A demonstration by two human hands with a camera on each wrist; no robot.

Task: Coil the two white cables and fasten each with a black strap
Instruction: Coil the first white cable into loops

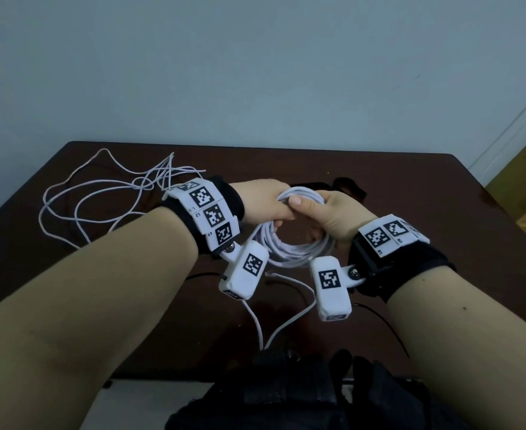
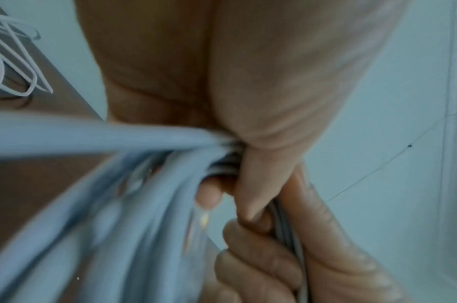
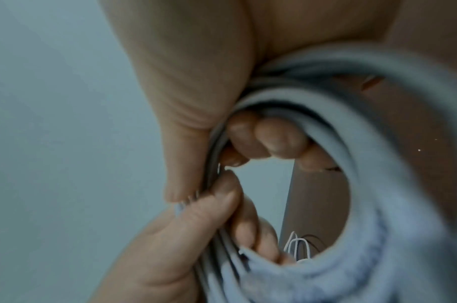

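Both hands hold one coiled white cable (image 1: pixel 292 251) in the air above the dark brown table (image 1: pixel 426 206). My left hand (image 1: pixel 265 201) grips the top of the coil, and my right hand (image 1: pixel 320 212) grips it just beside, thumb on top. In the left wrist view the left hand (image 2: pixel 230 184) pinches the bundled strands (image 2: pixel 113 205). In the right wrist view the right hand (image 3: pixel 222 155) wraps the coil (image 3: pixel 383 155). A second white cable (image 1: pixel 100 193) lies loose and tangled at the table's far left. A black strap (image 1: pixel 350 187) shows behind the right hand, mostly hidden.
A loose end of the coiled cable (image 1: pixel 289 308) trails down toward the table's near edge. Thin black wires (image 1: pixel 382 321) run from the wrist cameras. Dark clothing (image 1: pixel 286 398) fills the bottom of the head view. A pale wall stands behind the table.
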